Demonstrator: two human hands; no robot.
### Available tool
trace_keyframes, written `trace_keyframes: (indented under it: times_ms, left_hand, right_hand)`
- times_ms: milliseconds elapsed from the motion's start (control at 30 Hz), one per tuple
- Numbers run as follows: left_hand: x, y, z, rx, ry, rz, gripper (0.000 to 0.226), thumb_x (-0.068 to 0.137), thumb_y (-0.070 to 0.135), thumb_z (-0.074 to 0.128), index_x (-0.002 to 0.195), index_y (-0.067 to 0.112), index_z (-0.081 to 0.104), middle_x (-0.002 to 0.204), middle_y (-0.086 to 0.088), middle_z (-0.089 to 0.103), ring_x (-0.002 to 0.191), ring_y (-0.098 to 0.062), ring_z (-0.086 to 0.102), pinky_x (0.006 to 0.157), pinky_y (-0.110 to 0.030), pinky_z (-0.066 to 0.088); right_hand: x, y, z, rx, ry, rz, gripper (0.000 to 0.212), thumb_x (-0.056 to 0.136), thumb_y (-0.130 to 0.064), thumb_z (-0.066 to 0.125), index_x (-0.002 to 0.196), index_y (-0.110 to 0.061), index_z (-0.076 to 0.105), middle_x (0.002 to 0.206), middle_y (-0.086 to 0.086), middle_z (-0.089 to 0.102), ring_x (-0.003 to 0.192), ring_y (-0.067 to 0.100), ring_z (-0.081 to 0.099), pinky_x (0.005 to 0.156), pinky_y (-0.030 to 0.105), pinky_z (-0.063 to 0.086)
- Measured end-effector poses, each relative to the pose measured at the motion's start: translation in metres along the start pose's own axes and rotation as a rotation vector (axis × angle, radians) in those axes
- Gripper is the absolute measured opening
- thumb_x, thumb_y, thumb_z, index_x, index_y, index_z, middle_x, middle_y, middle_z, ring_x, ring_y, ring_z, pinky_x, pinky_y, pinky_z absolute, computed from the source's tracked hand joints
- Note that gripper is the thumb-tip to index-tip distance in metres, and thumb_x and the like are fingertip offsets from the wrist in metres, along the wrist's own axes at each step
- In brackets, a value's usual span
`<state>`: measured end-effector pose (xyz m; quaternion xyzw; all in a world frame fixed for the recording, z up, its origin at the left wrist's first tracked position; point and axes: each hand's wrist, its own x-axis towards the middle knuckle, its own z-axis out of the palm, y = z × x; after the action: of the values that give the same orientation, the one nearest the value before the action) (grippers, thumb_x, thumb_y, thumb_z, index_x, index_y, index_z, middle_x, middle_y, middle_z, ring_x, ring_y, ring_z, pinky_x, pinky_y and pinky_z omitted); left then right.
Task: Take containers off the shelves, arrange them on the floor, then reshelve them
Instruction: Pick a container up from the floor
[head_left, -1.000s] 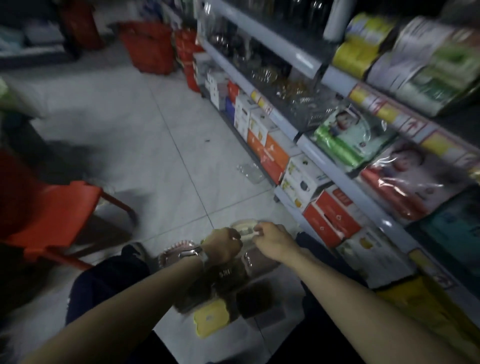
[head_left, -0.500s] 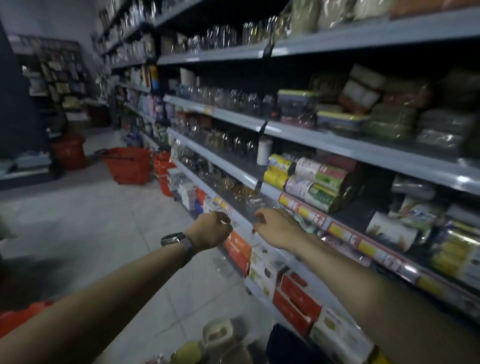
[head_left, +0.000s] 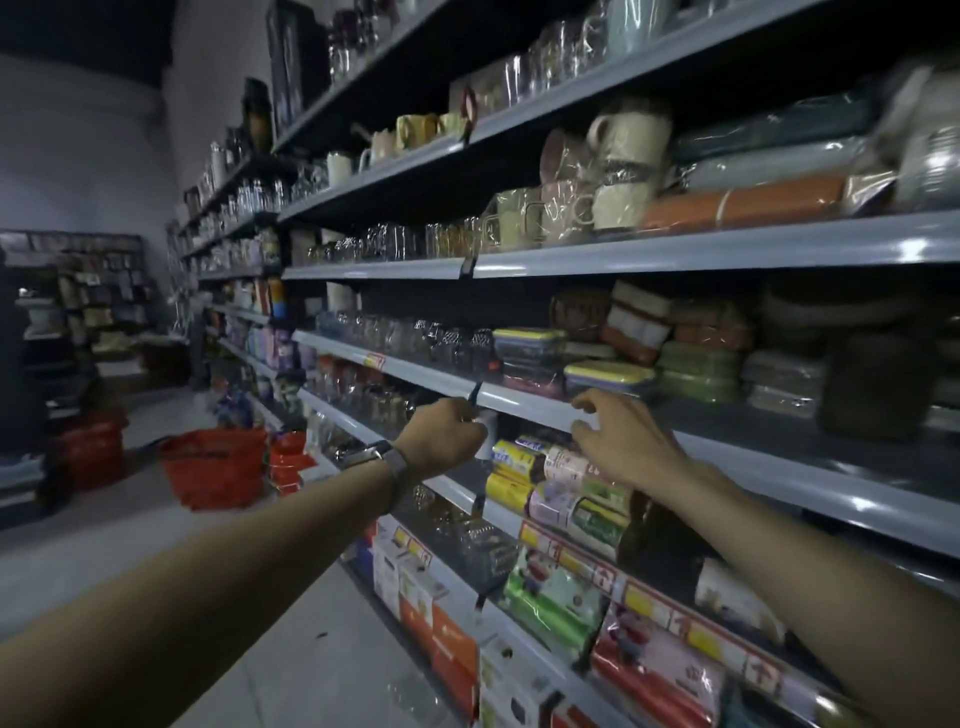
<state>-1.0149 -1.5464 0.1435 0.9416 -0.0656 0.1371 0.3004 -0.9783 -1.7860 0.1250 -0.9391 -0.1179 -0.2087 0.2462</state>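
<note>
Both hands up at the shelf edge.
Left hand (head_left: 447, 436) fingers curled, can't tell if holding anything; right hand (head_left: 621, 441) fingers spread, empty, just below yellow-lidded containers (head_left: 608, 375) stacked on the shelf (head_left: 535, 402).

A shop aisle: long grey metal shelves (head_left: 675, 260) on the right are carrying plastic-wrapped ceramic mugs (head_left: 623, 140) and red-and-yellow price labels (head_left: 649, 597); red plastic shopping baskets (head_left: 213, 467) are sitting far left.

Bare forearms; a dark wristwatch (head_left: 387, 464) on the left.
</note>
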Motion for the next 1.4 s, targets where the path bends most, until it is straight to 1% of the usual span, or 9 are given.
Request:
trace_keyframes:
  times_ms: [133,267,433,500,600,800,1067,1200,1400]
  left_hand:
    - [0.032,0.012,0.007,-0.021,0.019,-0.005,0.032,0.089,0.028,0.057,0.109,0.008,0.072,0.097,-0.01,0.075,0.083,-0.026,0.066,0.062,-0.023,0.043]
    - [0.062,0.028,0.023,-0.043,0.03,-0.008,0.041,0.093,0.02,0.064,0.133,0.013,0.065,0.115,-0.012,0.073,0.098,-0.027,0.068,0.085,-0.029,0.054]
    - [0.1,0.045,0.053,-0.047,0.042,0.06,0.043,0.083,0.027,0.059,0.123,0.018,0.069,0.111,-0.008,0.074,0.103,-0.031,0.069,0.084,-0.033,0.055]
    - [0.113,0.05,0.065,-0.042,0.03,0.085,0.038,0.087,0.023,0.06,0.125,0.023,0.069,0.113,-0.004,0.073,0.105,-0.028,0.068,0.082,-0.026,0.048]
    - [0.134,0.054,0.081,-0.056,0.037,0.118,0.033,0.095,0.021,0.06,0.127,0.025,0.065,0.119,-0.007,0.072,0.109,-0.031,0.065,0.089,-0.033,0.051]
    - [0.172,0.055,0.104,-0.146,0.08,0.141,0.055,0.079,0.037,0.055,0.133,0.049,0.054,0.128,-0.002,0.067,0.108,-0.029,0.066,0.097,-0.039,0.054]
    - [0.19,0.051,0.126,-0.127,0.048,0.12,0.078,0.067,0.036,0.048,0.145,0.041,0.048,0.137,-0.014,0.059,0.128,-0.043,0.047,0.114,-0.056,0.037]
    - [0.186,0.055,0.129,-0.11,0.017,0.115,0.091,0.062,0.031,0.043,0.152,0.021,0.044,0.14,-0.015,0.056,0.135,-0.037,0.034,0.108,-0.038,0.029]
    - [0.195,0.049,0.132,-0.164,0.021,0.086,0.073,0.073,0.037,0.044,0.146,0.04,0.049,0.135,-0.012,0.057,0.135,-0.039,0.035,0.11,-0.053,0.037]
  right_hand:
    - [0.025,0.035,-0.011,0.048,0.072,0.022,0.042,0.097,-0.024,0.061,0.139,-0.017,0.055,0.145,0.009,0.052,0.132,0.029,0.052,0.109,0.041,0.045]
    - [0.045,0.066,-0.015,0.067,0.166,-0.024,0.034,0.096,-0.017,0.064,0.13,-0.02,0.057,0.132,0.004,0.057,0.118,0.025,0.06,0.1,0.047,0.053]
    - [0.064,0.095,-0.01,0.091,0.235,-0.047,0.036,0.096,-0.022,0.071,0.129,-0.021,0.057,0.131,-0.002,0.051,0.117,0.022,0.058,0.098,0.045,0.054]
    - [0.068,0.101,-0.007,0.089,0.239,-0.015,0.042,0.096,-0.028,0.072,0.133,-0.021,0.055,0.133,-0.001,0.047,0.12,0.023,0.055,0.1,0.044,0.052]
    - [0.075,0.106,-0.005,0.109,0.21,0.03,0.054,0.096,-0.035,0.071,0.142,-0.025,0.044,0.143,0.0,0.041,0.128,0.023,0.049,0.106,0.044,0.049]
    - [0.085,0.116,0.002,0.135,0.196,0.123,0.067,0.092,-0.038,0.075,0.146,-0.028,0.038,0.146,0.004,0.042,0.133,0.026,0.047,0.108,0.044,0.046]
    - [0.089,0.121,0.003,0.168,0.132,0.214,0.064,0.088,-0.053,0.073,0.14,-0.033,0.041,0.129,0.003,0.065,0.119,0.029,0.063,0.098,0.046,0.055]
    - [0.087,0.118,0.002,0.21,0.144,0.21,0.058,0.088,-0.047,0.076,0.137,-0.03,0.05,0.124,-0.003,0.067,0.116,0.023,0.065,0.097,0.044,0.056]
    - [0.083,0.115,-0.001,0.29,0.15,0.207,0.057,0.085,-0.037,0.083,0.134,-0.028,0.056,0.114,-0.01,0.065,0.112,0.016,0.064,0.09,0.032,0.051]
